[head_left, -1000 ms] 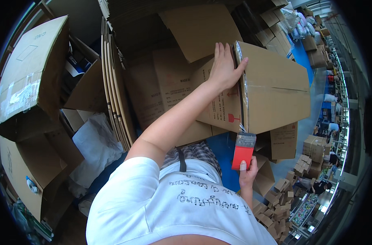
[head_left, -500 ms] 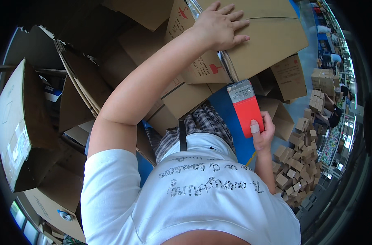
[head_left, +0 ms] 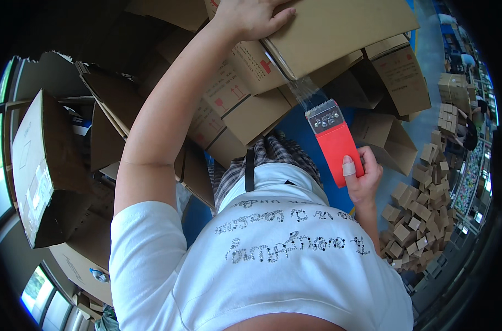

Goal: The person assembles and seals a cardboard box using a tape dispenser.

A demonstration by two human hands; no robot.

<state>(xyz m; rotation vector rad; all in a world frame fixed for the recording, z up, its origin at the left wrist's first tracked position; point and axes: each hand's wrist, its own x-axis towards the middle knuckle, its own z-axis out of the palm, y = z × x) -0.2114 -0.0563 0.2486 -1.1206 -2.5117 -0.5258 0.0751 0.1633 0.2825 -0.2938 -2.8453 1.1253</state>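
A large brown carton fills the top of the view, its near edge toward me. My left hand lies on the carton's left part with the thumb stretched out; the other fingers are partly cut off by the frame. In my right hand is a red tape dispenser with a toothed metal cutter, the bandaged thumb pressed on its body. A strip of clear tape stretches from the carton's lower corner to the cutter.
More brown cartons stand under and beside the large one. Open boxes are stacked at the left. At the right, small cardboard boxes lie heaped on the floor, and a person is farther off.
The dispenser has come away from the carton's edge, and clear tape now spans the gap. The left hand sits higher in the picture, still on the carton. The whole view has shifted somewhat.
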